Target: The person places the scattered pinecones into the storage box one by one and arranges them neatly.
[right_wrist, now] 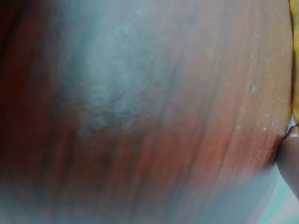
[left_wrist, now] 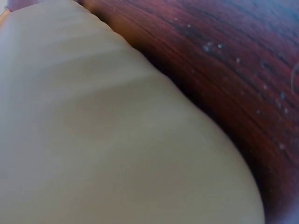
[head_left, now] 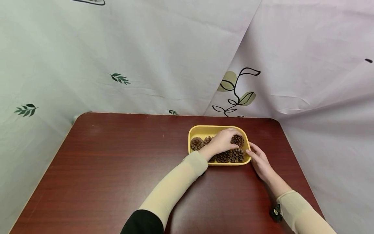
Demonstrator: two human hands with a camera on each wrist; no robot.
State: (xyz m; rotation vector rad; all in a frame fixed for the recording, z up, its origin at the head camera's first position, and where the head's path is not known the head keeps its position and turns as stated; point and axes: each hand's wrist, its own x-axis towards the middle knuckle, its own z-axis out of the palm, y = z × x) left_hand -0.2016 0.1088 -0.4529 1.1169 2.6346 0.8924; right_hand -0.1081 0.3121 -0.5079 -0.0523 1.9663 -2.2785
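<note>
A yellow basin holding several brown pine cones stands toward the back right of the table. My left hand reaches into it from the left, thumb and fingers about a pine cone at the right end. At the basin's right side, my right hand grips the rim, its thumb over the edge and its fingers along the outer wall. In the left wrist view the cream sleeve hides the hand. The right wrist view catches a sliver of the basin and part of the hand.
The dark red-brown wooden table spreads to the left and front of the basin. A pale curtain with leaf prints hangs behind the table's back edge and along its sides. A small dark object is at the right sleeve.
</note>
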